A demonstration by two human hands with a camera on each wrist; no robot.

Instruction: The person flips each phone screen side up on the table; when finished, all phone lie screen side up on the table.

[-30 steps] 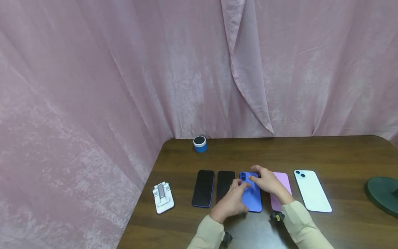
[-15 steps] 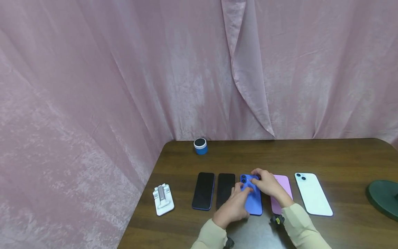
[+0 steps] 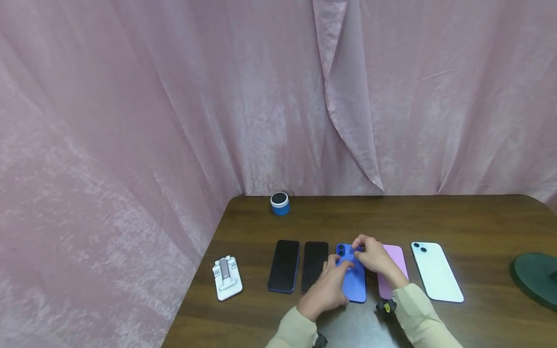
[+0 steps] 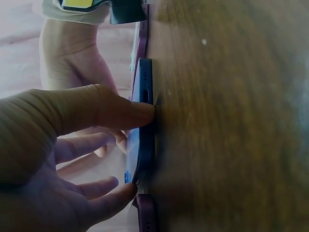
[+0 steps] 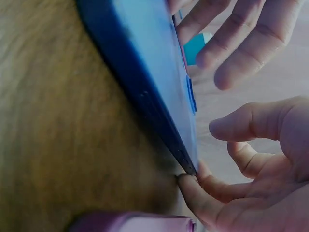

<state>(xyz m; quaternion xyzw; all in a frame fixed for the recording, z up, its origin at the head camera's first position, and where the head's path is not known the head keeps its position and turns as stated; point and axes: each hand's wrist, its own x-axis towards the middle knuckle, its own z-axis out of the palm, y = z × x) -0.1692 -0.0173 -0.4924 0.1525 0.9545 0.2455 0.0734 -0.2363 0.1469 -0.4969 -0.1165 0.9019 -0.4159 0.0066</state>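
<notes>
A blue phone lies back up on the table, its two-lens camera at the far left corner. Over its left side is my left hand. In the left wrist view the left thumb presses the phone's near edge, while a fingertip touches its left corner. My right hand reaches over the phone's far right part. Seen from the right wrist, the right fingers curl at the far corner, and the right thumb stays off the phone.
Two phones with dark screens, one farther left and one nearer, lie left of the blue one. A pink phone and a white phone lie right. Around them are a white folding stand, a blue-and-white cylinder and a dark green base.
The left hand has shifted slightly right along the blue phone. The right thumb and index finger have drawn closer together. The phones keep their row; the whole view has shifted slightly.
</notes>
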